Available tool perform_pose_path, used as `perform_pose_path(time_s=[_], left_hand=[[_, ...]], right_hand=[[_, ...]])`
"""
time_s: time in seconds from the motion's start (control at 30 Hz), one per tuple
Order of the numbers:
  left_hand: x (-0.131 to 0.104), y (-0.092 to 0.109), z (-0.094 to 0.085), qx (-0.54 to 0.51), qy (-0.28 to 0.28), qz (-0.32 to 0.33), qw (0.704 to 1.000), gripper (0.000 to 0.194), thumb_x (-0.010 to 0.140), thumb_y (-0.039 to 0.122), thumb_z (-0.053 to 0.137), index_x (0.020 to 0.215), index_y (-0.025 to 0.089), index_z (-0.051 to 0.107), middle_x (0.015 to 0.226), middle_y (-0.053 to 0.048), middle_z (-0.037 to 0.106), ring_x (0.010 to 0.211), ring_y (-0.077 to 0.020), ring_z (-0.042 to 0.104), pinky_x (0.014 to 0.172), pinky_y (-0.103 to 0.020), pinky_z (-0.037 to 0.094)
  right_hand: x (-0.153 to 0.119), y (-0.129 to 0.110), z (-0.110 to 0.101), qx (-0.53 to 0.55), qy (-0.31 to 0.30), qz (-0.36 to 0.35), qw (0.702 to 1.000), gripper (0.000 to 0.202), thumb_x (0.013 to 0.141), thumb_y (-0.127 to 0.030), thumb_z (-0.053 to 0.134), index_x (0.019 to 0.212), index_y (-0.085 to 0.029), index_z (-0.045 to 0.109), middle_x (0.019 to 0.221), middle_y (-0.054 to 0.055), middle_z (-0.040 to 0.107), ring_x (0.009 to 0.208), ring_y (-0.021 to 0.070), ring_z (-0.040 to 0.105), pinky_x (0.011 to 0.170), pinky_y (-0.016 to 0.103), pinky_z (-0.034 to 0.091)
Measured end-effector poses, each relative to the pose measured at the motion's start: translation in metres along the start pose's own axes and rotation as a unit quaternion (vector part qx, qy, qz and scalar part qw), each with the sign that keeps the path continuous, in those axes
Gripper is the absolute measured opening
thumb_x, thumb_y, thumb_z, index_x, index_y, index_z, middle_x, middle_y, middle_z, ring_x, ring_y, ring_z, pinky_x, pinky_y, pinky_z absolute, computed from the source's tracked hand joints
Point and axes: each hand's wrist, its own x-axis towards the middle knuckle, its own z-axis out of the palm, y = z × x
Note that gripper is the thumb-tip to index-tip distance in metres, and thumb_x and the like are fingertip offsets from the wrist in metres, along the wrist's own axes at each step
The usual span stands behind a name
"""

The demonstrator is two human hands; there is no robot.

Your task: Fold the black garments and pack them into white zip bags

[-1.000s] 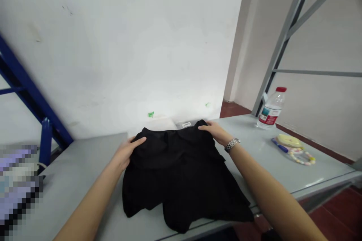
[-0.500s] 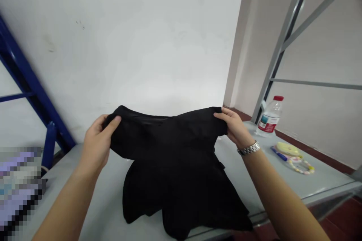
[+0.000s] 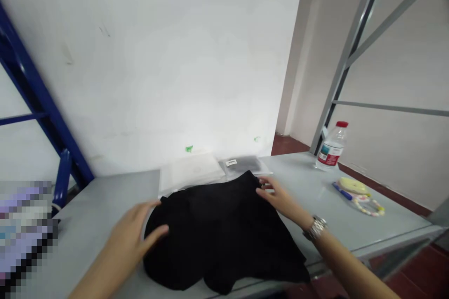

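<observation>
A black garment (image 3: 224,233) lies spread on the grey table (image 3: 115,196), its lower edge reaching the table's front edge. At its left side is my left hand (image 3: 140,231), thumb and fingers apart, the thumb over the cloth. My right hand (image 3: 278,196), with a metal watch on the wrist, is at the garment's upper right corner, its fingers spread and not closed on the fabric.
Clear plastic packets (image 3: 191,170) lie behind the garment against the white wall panel; one packet (image 3: 245,166) holds something dark. To the right are a red-capped bottle (image 3: 330,147), a yellow item (image 3: 353,186) and a bead bracelet (image 3: 368,206). A blue frame (image 3: 45,98) rises at left.
The garment's upper part has come down from the air onto the table. Both hands have lowered and let go of it, and the packets behind have come into view.
</observation>
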Motion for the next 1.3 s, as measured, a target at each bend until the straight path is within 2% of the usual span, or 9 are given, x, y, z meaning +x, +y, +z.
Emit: perform_pose_path(time_s=[0.13, 0.23, 0.43, 0.67, 0.77, 0.9, 1.07, 1.17, 1.3], left_hand=[[-0.060, -0.014, 0.022, 0.018, -0.209, 0.153, 0.966, 0.063, 0.067, 0.050, 0.067, 0.126, 0.042, 0.049, 0.136, -0.001, 0.050, 0.121, -0.0296, 0.049, 0.096, -0.041, 0.045], [-0.070, -0.010, 0.025, 0.062, -0.185, 0.127, 0.973, 0.042, 0.079, 0.044, 0.056, 0.121, 0.043, 0.054, 0.130, 0.002, 0.056, 0.118, -0.0261, 0.053, 0.097, -0.041, 0.045], [-0.042, 0.015, 0.004, 0.008, -0.022, 0.102, 0.994, 0.024, 0.081, 0.042, 0.050, 0.096, 0.037, 0.068, 0.106, 0.000, 0.070, 0.105, -0.0269, 0.060, 0.094, -0.040, 0.045], [0.006, 0.098, -0.060, -0.178, 0.205, -0.037, 0.962, 0.030, 0.080, 0.053, 0.051, 0.091, 0.027, 0.061, 0.061, 0.003, 0.052, 0.054, -0.0149, 0.048, 0.046, -0.022, 0.039], [0.034, 0.116, -0.072, -0.236, 0.195, -0.062, 0.950, 0.033, 0.077, 0.056, 0.052, 0.088, 0.026, 0.061, 0.055, 0.004, 0.050, 0.047, -0.0129, 0.043, 0.041, -0.021, 0.031], [0.077, 0.093, -0.046, -0.167, 0.037, -0.082, 0.982, 0.033, 0.077, 0.054, 0.050, 0.077, 0.022, 0.060, 0.055, 0.002, 0.055, 0.052, -0.0164, 0.050, 0.047, -0.023, 0.034], [0.098, 0.039, 0.022, -0.083, -0.027, -0.101, 0.991, 0.021, 0.070, 0.042, 0.060, 0.065, 0.022, 0.059, 0.059, -0.002, 0.060, 0.062, -0.0215, 0.057, 0.058, -0.026, 0.038], [0.090, 0.017, 0.037, -0.106, -0.080, -0.129, 0.983, 0.032, 0.070, 0.050, 0.058, 0.083, 0.022, 0.062, 0.063, -0.003, 0.064, 0.063, -0.0244, 0.062, 0.059, -0.029, 0.043], [0.084, 0.004, 0.033, -0.039, -0.092, -0.114, 0.989, 0.043, 0.070, 0.042, 0.059, 0.108, 0.022, 0.057, 0.082, -0.007, 0.067, 0.077, -0.0278, 0.063, 0.068, -0.034, 0.046]], right_hand=[[-0.049, 0.013, -0.026, -0.159, -0.247, -0.091, 0.952, 0.048, 0.069, -0.035, 0.069, 0.116, -0.032, 0.056, 0.131, 0.005, 0.047, 0.118, 0.0242, 0.046, 0.100, 0.038, 0.038], [-0.070, 0.016, -0.034, -0.208, -0.267, -0.085, 0.937, 0.050, 0.071, -0.028, 0.067, 0.119, -0.034, 0.054, 0.139, 0.004, 0.038, 0.126, 0.0249, 0.039, 0.107, 0.040, 0.030], [-0.053, 0.009, -0.026, -0.109, -0.116, -0.154, 0.975, 0.017, 0.081, -0.024, 0.051, 0.090, -0.027, 0.065, 0.122, 0.005, 0.055, 0.115, 0.0243, 0.049, 0.101, 0.042, 0.036], [-0.029, -0.088, -0.026, 0.222, 0.124, -0.218, 0.942, 0.013, 0.081, -0.038, 0.059, 0.086, -0.027, 0.057, 0.074, -0.001, 0.058, 0.065, 0.0138, 0.055, 0.063, 0.025, 0.048], [-0.015, -0.108, -0.023, 0.230, 0.172, -0.219, 0.932, 0.016, 0.079, -0.039, 0.060, 0.084, -0.025, 0.056, 0.073, -0.002, 0.058, 0.062, 0.0128, 0.054, 0.058, 0.024, 0.046], [0.019, -0.077, -0.013, 0.150, 0.133, -0.111, 0.973, 0.022, 0.076, -0.044, 0.058, 0.085, -0.025, 0.052, 0.065, -0.003, 0.059, 0.056, 0.0137, 0.053, 0.054, 0.026, 0.044], [0.042, 0.000, 0.007, 0.021, 0.053, 0.024, 0.998, 0.051, 0.068, -0.035, 0.066, 0.113, -0.020, 0.047, 0.060, -0.004, 0.056, 0.051, 0.0170, 0.054, 0.046, 0.027, 0.042], [0.044, 0.034, 0.014, -0.072, 0.013, 0.021, 0.997, 0.062, 0.060, -0.019, 0.068, 0.118, -0.018, 0.047, 0.070, -0.003, 0.058, 0.055, 0.0157, 0.056, 0.052, 0.028, 0.046], [0.056, 0.050, 0.009, -0.224, 0.010, -0.052, 0.973, 0.039, 0.073, -0.017, 0.052, 0.113, -0.021, 0.053, 0.086, 0.002, 0.062, 0.067, 0.0160, 0.059, 0.063, 0.028, 0.048]])
